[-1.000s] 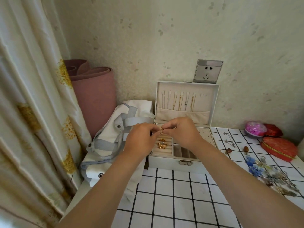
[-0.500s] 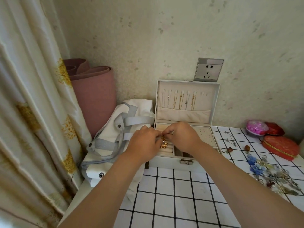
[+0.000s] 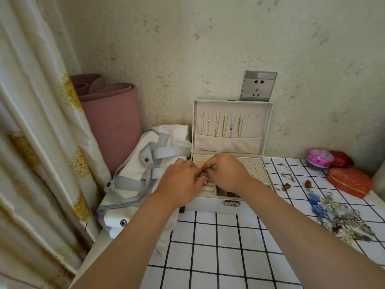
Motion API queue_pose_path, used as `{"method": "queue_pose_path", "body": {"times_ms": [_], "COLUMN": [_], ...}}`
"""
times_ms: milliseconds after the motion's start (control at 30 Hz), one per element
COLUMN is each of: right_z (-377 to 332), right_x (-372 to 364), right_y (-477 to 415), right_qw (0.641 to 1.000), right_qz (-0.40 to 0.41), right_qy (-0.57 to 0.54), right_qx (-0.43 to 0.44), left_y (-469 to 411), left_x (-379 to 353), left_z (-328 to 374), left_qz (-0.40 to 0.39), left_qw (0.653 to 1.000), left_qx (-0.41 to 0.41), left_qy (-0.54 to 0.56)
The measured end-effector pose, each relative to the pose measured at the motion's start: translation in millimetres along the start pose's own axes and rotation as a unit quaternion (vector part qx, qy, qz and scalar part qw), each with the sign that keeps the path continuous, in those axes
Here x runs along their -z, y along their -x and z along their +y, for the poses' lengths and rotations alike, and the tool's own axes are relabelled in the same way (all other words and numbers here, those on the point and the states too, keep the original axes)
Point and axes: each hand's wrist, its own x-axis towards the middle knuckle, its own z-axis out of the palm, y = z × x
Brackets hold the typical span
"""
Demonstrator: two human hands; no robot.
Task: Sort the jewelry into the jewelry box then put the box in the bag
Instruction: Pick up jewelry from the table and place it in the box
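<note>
jewelry box: white, lid upright against far wall, thin chains hung inside lid | gold jewelry piece: over box's left ring-roll section | loose jewelry pile: right on surface | bag: white, grey straps, touching box's left

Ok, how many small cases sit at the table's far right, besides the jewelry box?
3: a pink round case by the wall, a dark red case beside it, a red oval case in front. More may lie beyond the frame edge.
</note>
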Motion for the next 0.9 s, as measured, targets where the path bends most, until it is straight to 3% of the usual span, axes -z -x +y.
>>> {"method": "queue_pose_path", "body": {"times_ms": [200, 500, 633, 900], "right_z": [0, 35, 79, 175], "right_x": [4, 62, 92, 133], "right_y": [4, 33, 55, 100], "right_qw": [1.0, 0.99, 0.987, 0.977], "right_qz": [-0.011, 0.112, 0.13, 0.038], "right_qy": [0.003, -0.084, -0.051, 0.067], "right_qx": [0.007, -0.023, -0.075, -0.197], "left_y": [-2, -20, -25, -56], "left_x": [6, 8, -4, -46], "left_z": [7, 67, 104, 178], "left_qz": [0.002, 0.045, 0.042, -0.023], "left_qw": [1.0, 0.998, 0.995, 0.992], "left_qx": [0.024, -0.027, -0.058, -0.111], "left_qy": [-0.005, 0.026, 0.071, 0.062]}}
